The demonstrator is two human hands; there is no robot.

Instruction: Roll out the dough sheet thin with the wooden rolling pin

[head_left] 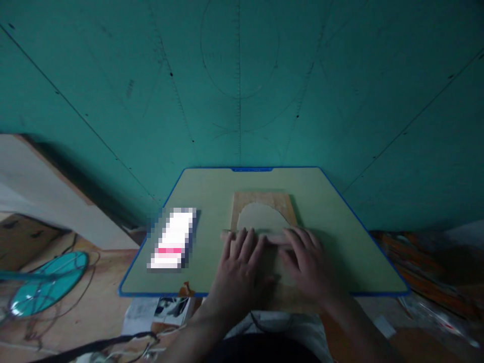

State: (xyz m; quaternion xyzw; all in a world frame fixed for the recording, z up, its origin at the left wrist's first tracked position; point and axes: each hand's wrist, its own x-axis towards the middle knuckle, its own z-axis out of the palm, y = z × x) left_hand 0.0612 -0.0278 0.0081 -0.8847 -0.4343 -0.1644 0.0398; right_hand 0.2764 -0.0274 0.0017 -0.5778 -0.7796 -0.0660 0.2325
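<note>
A pale sheet of dough [260, 216], rounded at its far edge, lies on a wooden board [282, 198]. Across it runs a light rolling pin [277, 238], its left end sticking out past the board. My left hand [238, 267] is on the pin's left part, fingers laid over it. On the right part, my right hand [308, 254] curls its fingers over the pin, thumb on the near side. Both hands hide much of the pin and of the near dough.
Under the board is a pale green table [212, 191] with a blue rim. A blurred-out phone [174, 237] lies left of the board. Behind stands a green wall [242, 75] with drawn lines. Cables and a turquoise round base [53, 282] are on the floor at left.
</note>
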